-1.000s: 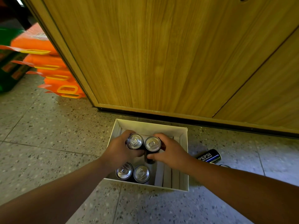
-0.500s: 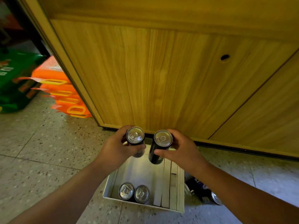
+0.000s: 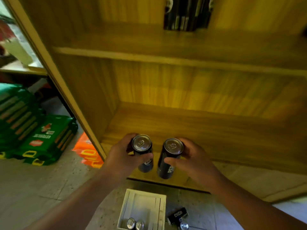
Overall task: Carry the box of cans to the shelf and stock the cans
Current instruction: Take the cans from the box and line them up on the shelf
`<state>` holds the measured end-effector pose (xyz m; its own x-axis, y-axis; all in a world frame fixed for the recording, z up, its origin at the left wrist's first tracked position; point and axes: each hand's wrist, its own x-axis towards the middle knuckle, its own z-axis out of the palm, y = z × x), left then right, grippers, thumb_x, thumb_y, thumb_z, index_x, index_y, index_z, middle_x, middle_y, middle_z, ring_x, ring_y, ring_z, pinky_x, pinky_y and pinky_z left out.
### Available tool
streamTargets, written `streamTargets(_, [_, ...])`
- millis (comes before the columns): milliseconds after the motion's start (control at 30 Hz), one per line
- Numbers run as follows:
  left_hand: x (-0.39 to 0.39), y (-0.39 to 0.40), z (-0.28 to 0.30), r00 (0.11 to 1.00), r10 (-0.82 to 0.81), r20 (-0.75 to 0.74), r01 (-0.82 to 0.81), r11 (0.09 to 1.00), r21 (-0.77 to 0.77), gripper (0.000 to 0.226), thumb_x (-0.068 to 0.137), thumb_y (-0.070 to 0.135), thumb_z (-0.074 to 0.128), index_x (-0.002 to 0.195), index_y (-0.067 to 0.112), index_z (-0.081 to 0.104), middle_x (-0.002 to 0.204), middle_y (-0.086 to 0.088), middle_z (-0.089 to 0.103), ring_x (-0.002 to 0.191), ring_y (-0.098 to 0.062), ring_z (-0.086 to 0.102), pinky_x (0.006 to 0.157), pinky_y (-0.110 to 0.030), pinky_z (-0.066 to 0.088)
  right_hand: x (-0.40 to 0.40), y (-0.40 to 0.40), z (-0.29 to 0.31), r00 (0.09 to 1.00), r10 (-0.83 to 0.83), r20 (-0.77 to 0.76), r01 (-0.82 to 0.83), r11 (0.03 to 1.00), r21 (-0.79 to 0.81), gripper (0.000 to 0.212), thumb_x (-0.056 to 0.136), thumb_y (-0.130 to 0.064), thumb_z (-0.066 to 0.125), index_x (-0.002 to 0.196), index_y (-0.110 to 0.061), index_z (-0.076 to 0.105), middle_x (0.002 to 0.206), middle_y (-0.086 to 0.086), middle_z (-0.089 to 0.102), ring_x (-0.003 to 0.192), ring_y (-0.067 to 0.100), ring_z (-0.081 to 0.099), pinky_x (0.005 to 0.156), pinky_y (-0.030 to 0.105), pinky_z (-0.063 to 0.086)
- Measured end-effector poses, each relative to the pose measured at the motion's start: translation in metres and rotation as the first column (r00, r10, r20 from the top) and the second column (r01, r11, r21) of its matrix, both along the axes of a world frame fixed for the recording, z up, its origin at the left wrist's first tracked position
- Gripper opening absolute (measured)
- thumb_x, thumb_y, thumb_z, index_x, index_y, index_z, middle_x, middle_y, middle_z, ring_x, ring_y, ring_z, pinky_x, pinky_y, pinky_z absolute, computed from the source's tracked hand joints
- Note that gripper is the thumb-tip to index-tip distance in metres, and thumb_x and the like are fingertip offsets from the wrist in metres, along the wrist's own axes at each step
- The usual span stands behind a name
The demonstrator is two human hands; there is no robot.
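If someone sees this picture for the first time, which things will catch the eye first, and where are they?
First come the two dark cans in the middle: the left hand holds the left can and the right hand holds the right can, both upright before the bare wooden shelf. Below, on the floor, stands the white box with two cans left in it. At the far left lie bright green packs and orange packs.

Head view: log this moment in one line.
left hand: black can | right hand: second black can | before wooden shelf | white box: two cans
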<state>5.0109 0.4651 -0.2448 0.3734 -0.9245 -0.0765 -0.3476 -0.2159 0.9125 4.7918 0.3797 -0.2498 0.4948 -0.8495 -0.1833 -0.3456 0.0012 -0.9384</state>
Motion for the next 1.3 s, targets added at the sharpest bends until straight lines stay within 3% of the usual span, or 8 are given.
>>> streamTargets(167, [-0.028,-0.014,0.166,1.0,-0.01,-0.012,0.009,0.999,-0.05,0.048,0.067,0.021,0.089,0.096,0.045,0.059,0.09,0.02,0.069,0.084,0.017,0.061,0.063,-0.002,0.045,-0.019,-0.018,0.177,0.999,0.003,0.048,0.002,0.996,-0.09,0.052,0.064,-0.022,0.094,0.107,-0.037,0.067,0.108,-0.019,0.074,0.103,-0.001,0.069,0.096,0.035,0.055])
streamTargets(233, [-0.042,-0.019,0.223,1.0,-0.001,-0.017,0.0,0.999,-0.052,0.047,0.07,0.022,0.087,0.099,0.044,0.058,0.092,0.023,0.065,0.084,0.012,0.061,0.058,-0.001,0.043,-0.033,-0.024,0.233,0.998,0.023,0.059,-0.016,0.992,-0.123,0.052,0.068,-0.02,0.093,0.11,-0.036,0.067,0.109,-0.018,0.074,0.104,0.0,0.068,0.094,0.032,0.055])
streamTargets(500, [-0.083,-0.033,0.351,0.998,-0.005,0.059,0.011,0.994,-0.107,0.047,0.069,0.032,0.086,0.108,0.037,0.06,0.102,0.019,0.065,0.094,0.002,0.059,0.069,-0.017,0.044,-0.087,-0.037,0.357,0.997,0.037,0.068,-0.025,0.986,-0.165,0.054,0.069,-0.029,0.092,0.114,-0.041,0.063,0.114,-0.018,0.072,0.106,-0.002,0.066,0.092,0.027,0.052])
streamTargets(767, [-0.072,-0.077,0.388,0.997,0.02,0.078,-0.01,0.991,-0.13,0.09,0.044,0.061,0.086,0.123,0.03,0.055,0.116,0.01,0.067,0.105,-0.011,0.064,0.09,-0.037,0.054,-0.079,-0.063,0.39,0.997,-0.02,0.069,0.032,0.983,-0.182,0.048,0.07,-0.021,0.091,0.102,-0.042,0.063,0.103,-0.019,0.072,0.097,-0.005,0.066,0.081,0.021,0.053])
streamTargets(900, [-0.048,-0.113,0.382,1.0,-0.007,0.026,0.011,0.988,-0.155,0.073,0.052,0.043,0.091,0.115,0.028,0.057,0.108,0.011,0.069,0.102,-0.01,0.065,0.085,-0.033,0.055,-0.059,-0.085,0.387,0.996,-0.061,0.06,0.071,0.978,-0.196,0.056,0.069,-0.021,0.092,0.116,-0.034,0.063,0.112,-0.014,0.072,0.104,0.001,0.067,0.086,0.024,0.052])
streamTargets(1000, [-0.029,-0.144,0.376,0.998,-0.046,0.03,0.051,0.984,-0.17,0.063,0.057,0.034,0.092,0.109,0.029,0.059,0.101,0.015,0.067,0.095,-0.001,0.063,0.072,-0.017,0.048,-0.043,-0.106,0.382,0.992,-0.107,0.065,0.117,0.974,-0.195,0.054,0.069,-0.022,0.092,0.113,-0.033,0.063,0.111,-0.013,0.073,0.103,0.002,0.067,0.09,0.027,0.053])
streamTargets(1167, [0.002,-0.189,0.356,0.997,-0.072,-0.021,0.066,0.974,-0.215,0.076,0.045,0.048,0.092,0.115,0.032,0.064,0.109,0.012,0.071,0.104,-0.005,0.066,0.086,-0.032,0.056,-0.023,-0.146,0.37,0.975,-0.198,0.1,0.214,0.959,-0.186,0.055,0.068,-0.021,0.092,0.115,-0.028,0.065,0.11,-0.012,0.073,0.101,0.003,0.068,0.087,0.027,0.054])
streamTargets(1300, [0.01,-0.219,0.343,0.999,-0.016,-0.048,0.003,0.967,-0.254,0.051,0.064,0.022,0.09,0.109,0.029,0.066,0.102,0.014,0.071,0.098,-0.001,0.066,0.078,-0.02,0.053,-0.016,-0.187,0.359,0.96,-0.258,0.109,0.274,0.943,-0.188,0.059,0.067,-0.021,0.092,0.12,-0.022,0.066,0.111,-0.008,0.073,0.103,0.008,0.069,0.087,0.028,0.056])
